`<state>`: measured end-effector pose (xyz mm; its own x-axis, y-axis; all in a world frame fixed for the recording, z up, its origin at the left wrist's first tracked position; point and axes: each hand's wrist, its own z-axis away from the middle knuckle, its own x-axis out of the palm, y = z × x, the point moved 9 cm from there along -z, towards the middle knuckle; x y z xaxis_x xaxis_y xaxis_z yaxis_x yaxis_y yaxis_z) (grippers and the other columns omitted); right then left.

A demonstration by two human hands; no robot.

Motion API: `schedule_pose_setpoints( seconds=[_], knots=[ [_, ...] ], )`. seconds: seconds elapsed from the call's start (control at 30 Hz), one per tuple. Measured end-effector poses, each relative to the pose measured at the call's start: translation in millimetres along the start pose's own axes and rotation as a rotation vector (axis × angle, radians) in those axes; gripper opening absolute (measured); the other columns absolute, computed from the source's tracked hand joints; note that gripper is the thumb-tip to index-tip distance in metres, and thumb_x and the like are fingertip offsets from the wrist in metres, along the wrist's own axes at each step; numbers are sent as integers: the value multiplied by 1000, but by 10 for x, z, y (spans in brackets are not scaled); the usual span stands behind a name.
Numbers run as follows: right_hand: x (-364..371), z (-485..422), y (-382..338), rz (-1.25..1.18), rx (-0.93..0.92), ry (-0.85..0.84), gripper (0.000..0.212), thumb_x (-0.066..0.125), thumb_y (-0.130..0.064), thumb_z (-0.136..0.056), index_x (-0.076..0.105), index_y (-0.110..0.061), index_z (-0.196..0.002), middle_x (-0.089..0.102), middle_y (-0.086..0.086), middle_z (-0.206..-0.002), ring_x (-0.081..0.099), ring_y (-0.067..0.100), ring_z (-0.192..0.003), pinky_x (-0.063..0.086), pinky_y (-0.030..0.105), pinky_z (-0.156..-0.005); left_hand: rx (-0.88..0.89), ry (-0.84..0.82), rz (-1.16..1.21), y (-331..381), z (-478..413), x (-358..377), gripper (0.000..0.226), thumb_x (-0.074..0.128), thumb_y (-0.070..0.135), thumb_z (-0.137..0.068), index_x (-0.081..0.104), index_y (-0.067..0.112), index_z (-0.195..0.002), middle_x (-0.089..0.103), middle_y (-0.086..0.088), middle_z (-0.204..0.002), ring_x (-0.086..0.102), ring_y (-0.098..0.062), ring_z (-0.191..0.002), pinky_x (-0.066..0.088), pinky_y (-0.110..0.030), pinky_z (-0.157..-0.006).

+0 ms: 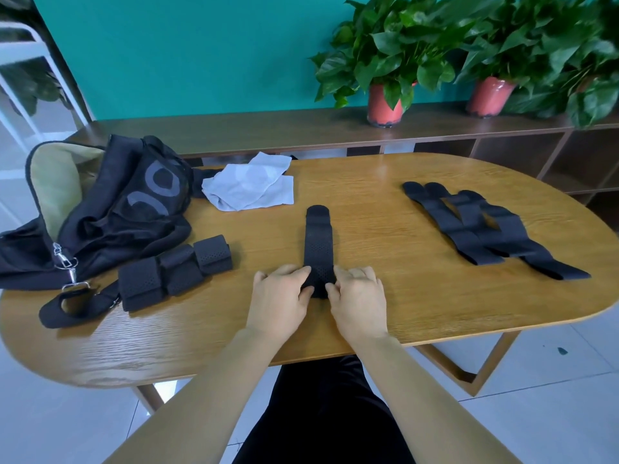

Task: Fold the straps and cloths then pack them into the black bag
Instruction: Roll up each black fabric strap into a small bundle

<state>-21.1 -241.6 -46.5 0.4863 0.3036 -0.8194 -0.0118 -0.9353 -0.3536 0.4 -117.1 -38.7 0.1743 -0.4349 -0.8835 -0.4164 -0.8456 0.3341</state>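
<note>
On the table (pixel 385 289), both hands (pixel 279 299) (pixel 358 301) pinch a black strap (pixel 318 246).

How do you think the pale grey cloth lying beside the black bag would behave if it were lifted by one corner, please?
The pale grey cloth would probably hang limp: it lies crumpled in soft folds. It looks thin, so likely light. On the smooth wooden table it might slide and bunch if pushed.

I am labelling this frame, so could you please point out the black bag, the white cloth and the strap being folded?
black bag (pixel 134 209), head view, mesh front panel.
white cloth (pixel 251 185), head view, its middle.
strap (pixel 318 239), head view, flat middle section.
</note>
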Motion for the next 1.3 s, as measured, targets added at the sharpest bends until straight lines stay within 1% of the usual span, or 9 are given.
schedule_pose_setpoints(
  seconds=[0.13, 0.37, 0.47, 0.57, 0.63, 0.73, 0.93, 1.07, 1.3],
  knots=[
    [-20, 14, -23, -3, -16, 11, 35, 80, -12, -69, 71, -7, -103, 62, 7, -68, 58, 30, -75, 48, 36, -57, 7, -73, -76, 31, -9, 60, 37, 51, 26, -97, 55, 22, -134, 49, 3, -142, 49, -19, -123, 27, -32, -90],
    [-9, 27, -99, 111, -77, 36, 13, 77, -3, -67, 71, -13, -72, 53, 5, -70, 52, 26, -67, 35, 31, -54, 93, -250, -238, 42, -60, 183, 42, 34, 30, -102, 42, 27, -143, 33, 11, -153, 30, -17, -131, 23, -33, -88],
    [6, 35, -100, 106, -90, 5, 5, 71, -11, -73, 72, -13, -78, 58, 6, -82, 54, 28, -76, 38, 35, -59, 127, -328, -246, 41, -68, 178, 52, 39, 37, -97, 36, 25, -147, 29, 9, -155, 25, -14, -136, 21, -33, -97],
    [75, 85, -73, 53, -78, -162, 35, 52, -32, -80, 70, -14, -103, 61, 6, -113, 52, 28, -104, 39, 39, -80, 166, -357, -244, 42, -57, 134, 55, 43, 39, -93, 37, 25, -146, 33, 8, -153, 27, -13, -136, 21, -33, -99],
    [68, 134, -66, 7, -95, -253, 48, 46, -36, -78, 64, -16, -118, 56, 2, -126, 45, 24, -116, 34, 36, -89, 196, -338, -224, 60, -28, 90, 51, 43, 38, -94, 42, 26, -143, 43, 10, -147, 34, -13, -131, 22, -33, -96],
    [-20, 165, -64, -88, -116, -234, 46, 51, -22, -80, 60, -12, -125, 60, 3, -122, 48, 25, -113, 37, 34, -92, 202, -289, -166, 83, 29, 0, 42, 36, 37, -97, 51, 27, -135, 61, 11, -121, 44, -11, -117, 23, -31, -90],
    [-104, 116, 27, -204, -10, -61, 18, 59, -11, -88, 68, -8, -103, 67, 5, -97, 55, 23, -93, 48, 34, -78, 68, -148, 90, 22, 34, -131, 44, 35, 37, -102, 42, 24, -143, 67, 9, -94, 59, -12, -92, 31, -27, -96],
    [-60, 45, 40, -242, 49, -61, 10, 55, -15, -91, 61, -9, -85, 61, 3, -79, 50, 20, -80, 41, 30, -64, 3, -56, 175, -34, -14, -70, 47, 52, 28, -97, 44, 19, -143, 71, 5, -98, 66, -15, -84, 51, -32, -83],
    [2, -62, 50, -245, 103, -23, 26, 55, -13, -92, 61, -11, -118, 67, 3, -97, 55, 20, -95, 44, 28, -75, -92, 28, 178, -94, -74, -18, 49, 57, 25, -95, 44, 15, -141, 70, 3, -101, 65, -15, -90, 53, -31, -80]
  ],
)
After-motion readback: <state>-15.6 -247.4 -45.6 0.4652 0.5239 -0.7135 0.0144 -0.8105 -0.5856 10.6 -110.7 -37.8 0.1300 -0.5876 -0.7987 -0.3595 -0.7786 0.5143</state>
